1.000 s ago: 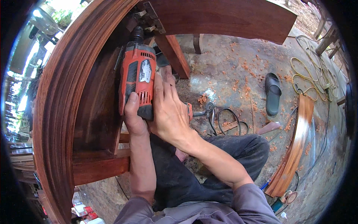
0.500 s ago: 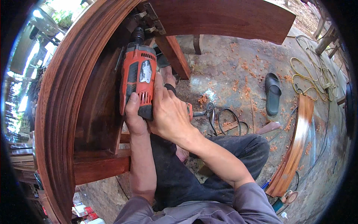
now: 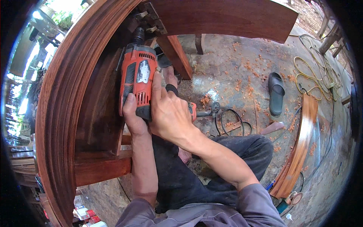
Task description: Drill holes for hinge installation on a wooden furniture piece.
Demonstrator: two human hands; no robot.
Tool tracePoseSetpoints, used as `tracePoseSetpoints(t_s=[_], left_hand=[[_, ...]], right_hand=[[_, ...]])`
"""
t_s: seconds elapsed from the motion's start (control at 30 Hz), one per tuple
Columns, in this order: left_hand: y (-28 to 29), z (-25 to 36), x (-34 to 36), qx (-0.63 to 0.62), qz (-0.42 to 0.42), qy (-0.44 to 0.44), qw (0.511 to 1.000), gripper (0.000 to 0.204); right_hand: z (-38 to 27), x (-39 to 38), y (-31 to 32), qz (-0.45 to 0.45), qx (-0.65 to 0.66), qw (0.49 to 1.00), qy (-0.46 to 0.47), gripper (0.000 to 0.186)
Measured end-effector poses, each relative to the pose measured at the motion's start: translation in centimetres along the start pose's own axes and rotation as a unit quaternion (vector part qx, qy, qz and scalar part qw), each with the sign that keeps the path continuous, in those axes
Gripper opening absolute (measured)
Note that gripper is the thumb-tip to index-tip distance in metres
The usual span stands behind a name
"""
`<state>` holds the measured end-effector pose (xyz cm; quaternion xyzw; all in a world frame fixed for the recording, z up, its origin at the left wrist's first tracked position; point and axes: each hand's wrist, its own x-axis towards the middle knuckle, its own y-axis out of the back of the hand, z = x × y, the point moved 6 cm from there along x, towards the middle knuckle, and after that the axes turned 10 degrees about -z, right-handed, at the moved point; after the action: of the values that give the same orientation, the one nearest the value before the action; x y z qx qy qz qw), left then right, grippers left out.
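Note:
An orange-and-black power drill (image 3: pixel 140 79) points forward into a dark corner of the reddish wooden furniture (image 3: pixel 56 125), its chuck (image 3: pixel 138 34) just below a metal hinge fitting (image 3: pixel 153 19). My left hand (image 3: pixel 133 117) is closed round the drill's rear body, thumb along its side. My right hand (image 3: pixel 170 113) lies on the drill's right side, fingers curled against it. The drill's tip and whatever it touches are hidden in shadow. Behind my right hand lies a second orange tool (image 3: pixel 193 111), mostly covered.
A wooden board (image 3: pixel 230 19) and leg (image 3: pixel 179 60) border the work. A dark slide sandal (image 3: pixel 276 92), a long wooden plank (image 3: pixel 302 140), coiled yellow cord (image 3: pixel 302 75), black cable (image 3: pixel 230 113), wood shavings and a grinder (image 3: pixel 287 202) lie on the floor. My bent leg (image 3: pixel 242 151) is beneath my arms.
The drill and both hands have shifted slightly left. My right fingers sit a little differently on the drill, and a dark band beyond them shows more than a second ago.

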<state>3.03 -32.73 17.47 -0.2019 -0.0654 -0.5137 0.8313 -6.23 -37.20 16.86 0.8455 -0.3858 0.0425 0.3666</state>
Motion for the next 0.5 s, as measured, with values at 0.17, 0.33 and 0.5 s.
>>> tracePoseSetpoints(t_s=[0.17,0.33,0.5], left_hand=[[0.0,-0.2,0.1,0.024,-0.012,-0.007,1.000,0.068],[0.1,-0.5,0.0,0.033,-0.013,-0.001,0.999,0.066],[0.2,-0.6,-0.1,0.045,0.004,0.000,0.999,0.067]], right_hand=[[0.2,-0.2,0.0,0.006,0.035,0.999,0.000,0.098],[0.0,-0.8,0.8,0.079,0.021,0.996,0.024,0.089],[0.3,-1.2,0.9,0.080,0.047,0.995,0.026,0.096]])
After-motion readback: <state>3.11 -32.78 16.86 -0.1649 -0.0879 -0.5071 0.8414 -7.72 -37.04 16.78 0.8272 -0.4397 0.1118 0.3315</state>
